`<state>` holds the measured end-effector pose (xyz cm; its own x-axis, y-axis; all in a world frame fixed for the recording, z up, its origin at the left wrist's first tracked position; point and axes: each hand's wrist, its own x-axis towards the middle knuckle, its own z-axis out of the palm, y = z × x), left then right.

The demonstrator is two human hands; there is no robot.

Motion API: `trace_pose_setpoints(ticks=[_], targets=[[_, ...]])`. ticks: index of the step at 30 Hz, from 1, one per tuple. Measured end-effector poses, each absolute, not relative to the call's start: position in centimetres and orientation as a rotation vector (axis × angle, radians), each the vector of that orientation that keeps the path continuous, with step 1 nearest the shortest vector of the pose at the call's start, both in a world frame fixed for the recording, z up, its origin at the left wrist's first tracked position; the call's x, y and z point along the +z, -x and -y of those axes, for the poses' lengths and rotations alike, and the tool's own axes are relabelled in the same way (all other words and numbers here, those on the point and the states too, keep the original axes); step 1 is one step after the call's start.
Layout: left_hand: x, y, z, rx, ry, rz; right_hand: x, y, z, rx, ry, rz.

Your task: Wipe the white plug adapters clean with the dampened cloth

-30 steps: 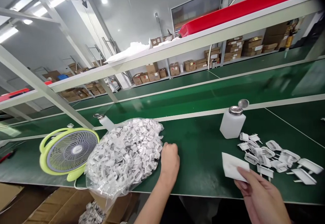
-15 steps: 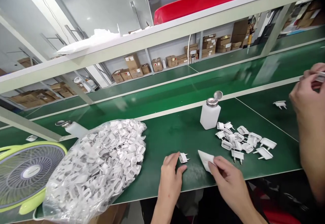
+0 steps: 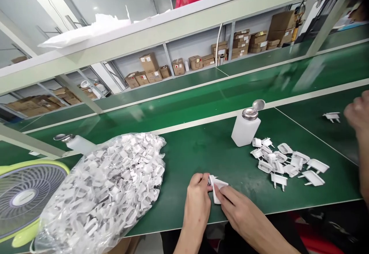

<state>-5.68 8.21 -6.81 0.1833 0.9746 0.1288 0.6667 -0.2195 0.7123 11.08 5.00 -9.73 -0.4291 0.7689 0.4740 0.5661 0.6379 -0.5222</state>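
My left hand [image 3: 198,198] is closed, pinching a small white two-pin plug piece [image 3: 211,178] just above the green bench. Only part of that piece shows; fingers and cloth cover the rest. With its fingers closed, my right hand [image 3: 240,206] presses a folded white cloth [image 3: 221,185] against the plug piece. To the right lies a loose pile of white plug pieces [image 3: 277,156], some with their pins showing. A white pump bottle [image 3: 245,130] with its metal lid flipped up stands behind the pile.
On the left, a clear plastic bag [image 3: 112,185] bulges with white plug pieces. Beside it are a green-rimmed fan [image 3: 24,196] and a second white bottle [image 3: 80,144], tilted. Another person's hand [image 3: 359,112] is at the right edge, near a lone plug piece [image 3: 332,116].
My right hand has moved left, bringing the cloth against the plug piece. My left hand has lifted and turned that piece. The other person's hand has shifted lower, and the view has tilted down slightly.
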Motion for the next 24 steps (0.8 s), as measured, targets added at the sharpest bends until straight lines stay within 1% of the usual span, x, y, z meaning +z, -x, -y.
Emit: trace_pose_setpoints(ticks=[6,11,18,21,24], targets=[[-7.2,5.6,-8.0,0.831,-1.962,-1.546,-7.3,-10.8,-8.7,0.494,1.153,2.139],[-7.3,5.2,-7.9,0.890,-1.937,-1.592,-5.9,-11.0,-9.8,0.516,1.110,2.185],[-6.8,5.3,-8.0,1.003,-1.731,-1.554,-9.1,-10.4,-4.9,0.247,1.059,2.146],[-6.6,5.1,-7.8,1.081,-1.588,-1.551,-10.3,-9.0,-3.7,0.149,1.115,2.028],[-6.5,4.1,-6.8,1.142,-1.428,-1.533,-10.3,-6.8,-2.3,0.165,1.200,1.815]])
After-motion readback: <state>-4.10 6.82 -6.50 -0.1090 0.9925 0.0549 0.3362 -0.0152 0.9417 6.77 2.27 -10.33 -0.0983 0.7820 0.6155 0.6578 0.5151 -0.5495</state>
